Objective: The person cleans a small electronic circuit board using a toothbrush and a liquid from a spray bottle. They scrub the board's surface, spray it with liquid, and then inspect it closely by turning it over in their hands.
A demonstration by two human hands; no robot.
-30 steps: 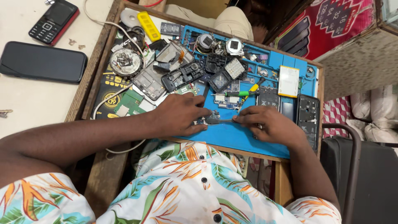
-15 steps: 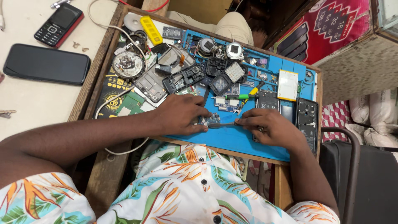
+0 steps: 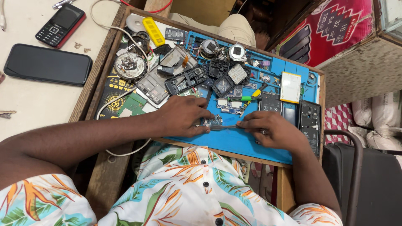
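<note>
The left hand (image 3: 184,115) lies flat on the blue mat (image 3: 251,144), its fingers pressed down together on a small circuit board (image 3: 213,121), pinning it to the mat. The right hand (image 3: 272,129) sits just beside it, fingers closed in a pinch around a thin metal tool (image 3: 224,127). The tool runs from that grip straight across to the board, where its tip meets the board's near edge right under the left fingertips.

Just beyond the two grips lies a green-handled screwdriver (image 3: 238,98), with a yellow-handled one (image 3: 253,94) crossing it. Past the right hand stand a dark phone frame (image 3: 271,102) and a white battery (image 3: 290,87); on that hand's outer side, close by, lies a black phone back shell (image 3: 310,121). Beyond the left hand are a keypad frame (image 3: 186,79), a pale phone housing (image 3: 153,86) and a round speaker part (image 3: 130,66), with a white cable (image 3: 121,97) looping over them.

Well away on the left hand's outer side, on the pale tabletop (image 3: 25,104), rest a black smartphone (image 3: 48,65) and a red-edged keypad phone (image 3: 60,25). The person wears a flowered shirt (image 3: 188,188).
</note>
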